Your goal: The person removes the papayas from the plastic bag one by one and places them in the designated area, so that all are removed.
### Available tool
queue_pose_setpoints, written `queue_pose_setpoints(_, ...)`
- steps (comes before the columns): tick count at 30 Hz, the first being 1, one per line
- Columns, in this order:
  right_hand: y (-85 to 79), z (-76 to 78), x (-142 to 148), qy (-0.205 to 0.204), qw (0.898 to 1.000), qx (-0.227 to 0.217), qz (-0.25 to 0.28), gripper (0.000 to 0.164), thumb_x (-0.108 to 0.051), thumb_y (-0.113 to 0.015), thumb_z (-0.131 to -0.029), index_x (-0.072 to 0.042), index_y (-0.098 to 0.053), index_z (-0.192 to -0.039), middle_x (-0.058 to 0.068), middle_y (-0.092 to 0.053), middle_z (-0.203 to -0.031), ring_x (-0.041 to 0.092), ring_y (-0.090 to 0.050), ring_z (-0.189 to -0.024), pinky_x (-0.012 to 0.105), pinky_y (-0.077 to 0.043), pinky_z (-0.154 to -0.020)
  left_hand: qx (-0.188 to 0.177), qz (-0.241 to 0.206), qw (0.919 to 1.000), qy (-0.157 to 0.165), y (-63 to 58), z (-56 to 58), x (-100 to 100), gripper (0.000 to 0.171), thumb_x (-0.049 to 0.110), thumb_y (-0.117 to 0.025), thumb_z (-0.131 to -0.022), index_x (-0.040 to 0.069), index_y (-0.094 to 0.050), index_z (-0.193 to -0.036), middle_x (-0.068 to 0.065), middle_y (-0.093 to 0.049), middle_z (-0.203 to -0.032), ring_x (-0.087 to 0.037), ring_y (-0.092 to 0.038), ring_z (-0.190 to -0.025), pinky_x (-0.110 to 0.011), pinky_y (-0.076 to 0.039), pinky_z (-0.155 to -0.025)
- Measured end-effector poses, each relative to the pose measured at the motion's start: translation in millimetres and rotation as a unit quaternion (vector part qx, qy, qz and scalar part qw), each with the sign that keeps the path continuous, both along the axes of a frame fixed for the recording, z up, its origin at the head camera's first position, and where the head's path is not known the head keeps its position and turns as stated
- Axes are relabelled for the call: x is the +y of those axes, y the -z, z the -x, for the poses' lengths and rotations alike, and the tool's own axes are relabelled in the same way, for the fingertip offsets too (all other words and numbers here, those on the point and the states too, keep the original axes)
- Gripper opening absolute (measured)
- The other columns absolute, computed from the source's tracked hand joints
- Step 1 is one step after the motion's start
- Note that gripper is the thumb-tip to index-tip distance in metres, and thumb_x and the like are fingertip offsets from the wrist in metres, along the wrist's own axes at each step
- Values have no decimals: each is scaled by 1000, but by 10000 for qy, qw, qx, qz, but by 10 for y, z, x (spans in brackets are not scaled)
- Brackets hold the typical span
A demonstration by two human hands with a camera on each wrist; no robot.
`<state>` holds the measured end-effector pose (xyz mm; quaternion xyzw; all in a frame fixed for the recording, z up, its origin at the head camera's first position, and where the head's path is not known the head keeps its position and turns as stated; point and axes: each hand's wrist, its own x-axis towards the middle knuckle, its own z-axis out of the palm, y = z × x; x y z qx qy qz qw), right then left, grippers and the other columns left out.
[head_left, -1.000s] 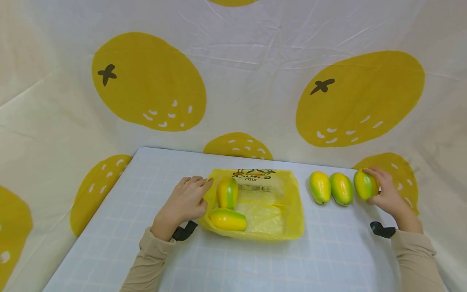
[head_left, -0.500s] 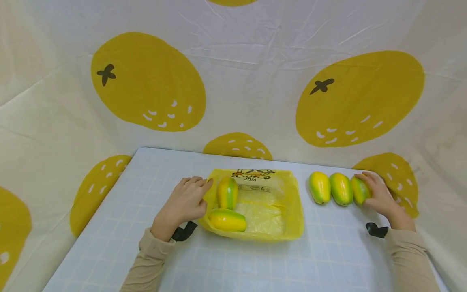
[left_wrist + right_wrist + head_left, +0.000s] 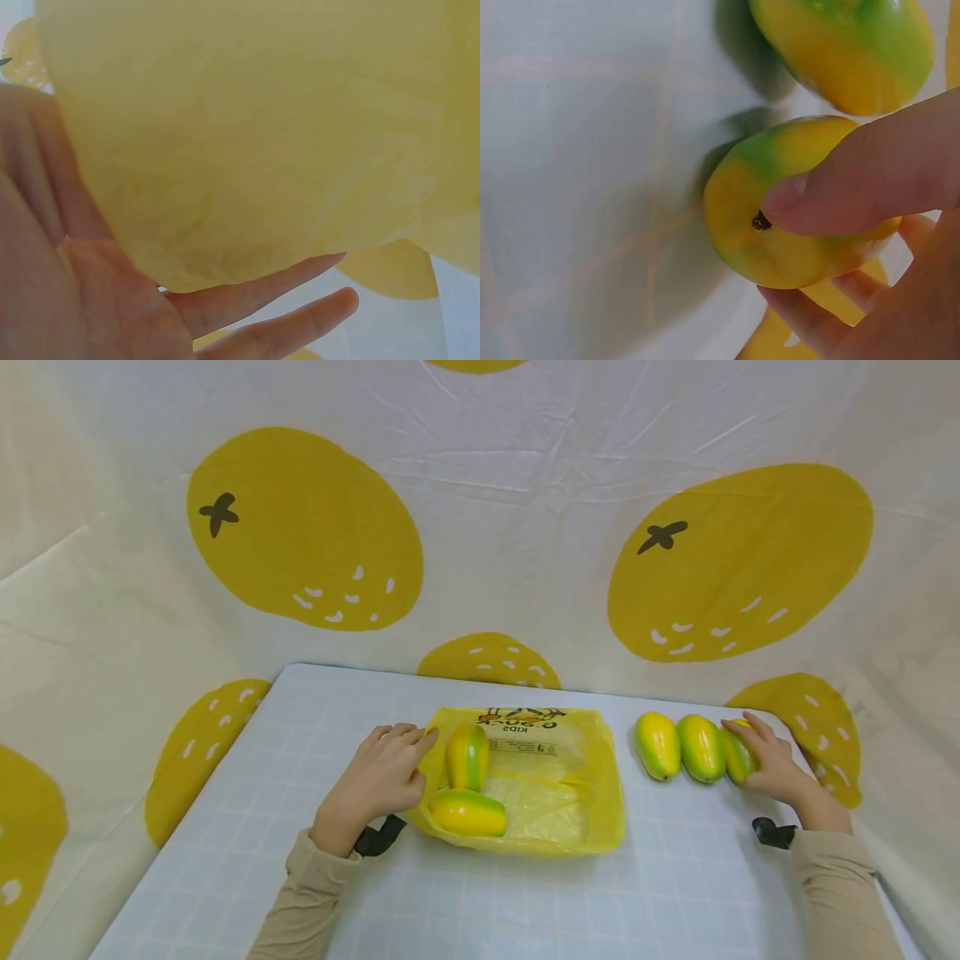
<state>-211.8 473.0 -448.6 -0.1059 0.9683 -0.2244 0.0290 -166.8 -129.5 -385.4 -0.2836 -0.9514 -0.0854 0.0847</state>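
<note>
My left hand rests along the left wall of a yellow plastic bag. In the left wrist view its fingers are straight, and the bag's wall hides part of the hand. Inside the bag lie two yellow-green papayas, one upright and one sideways. Over at the right, my right hand grips another papaya, rightmost of three in a row. Its thumb presses near the dark stem spot of this papaya, with fingers round the far side.
Left of the gripped fruit stand two more papayas, one close by and one farther left. A pale checked cloth covers the table. Behind it hangs a white curtain printed with big yellow fruit.
My right hand has moved left with its papaya, bringing it up beside the other two. In the last half second its fingers have shifted a little on the fruit. My left hand stays put.
</note>
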Motion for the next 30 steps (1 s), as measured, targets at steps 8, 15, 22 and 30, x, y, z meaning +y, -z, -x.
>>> queue_pose_setpoints(8, -35, -34, 6, 105, 9998, -181, 36, 98, 5, -64, -61, 1, -27, -151, 33, 11, -158, 74, 1, -128, 88, -13, -89, -3, 0, 10000, 11, 11, -3, 0, 54, 8, -52, -81, 2, -61, -134, -14, -64, -128, -35, -55, -121, -55, -43, -101)
queue_pose_setpoints(15, -75, -79, 8, -116, 9992, 374, 106, 95, 5, -65, -58, 2, -32, -146, 36, 2, -156, 68, -1, -134, 84, 2, -98, 72, -39, 10000, 33, 9, -2, -2, 54, 8, -52, -81, 3, -62, -133, -14, -65, -127, -34, -56, -120, -55, -43, -101)
queue_pose_setpoints(22, -147, -124, 2, -33, 9998, 98, 165, 98, 4, -69, -61, 2, -27, -150, 33, 10, -158, 71, 3, -132, 87, 5, -94, 58, -34, 10000, 25, 13, -2, 6, 53, 8, -52, -81, 3, -62, -134, -14, -64, -128, -34, -56, -121, -55, -43, -101)
queue_pose_setpoints(30, -183, -147, 1, 226, 9996, -135, 125, 97, -7, -76, -71, 2, -23, -152, 33, 14, -157, 73, 2, -129, 90, -10, -87, 20, 12, 10000, 20, 16, -4, 5, 54, 7, -52, -81, 2, -62, -134, -14, -64, -129, -35, -56, -121, -55, -43, -101)
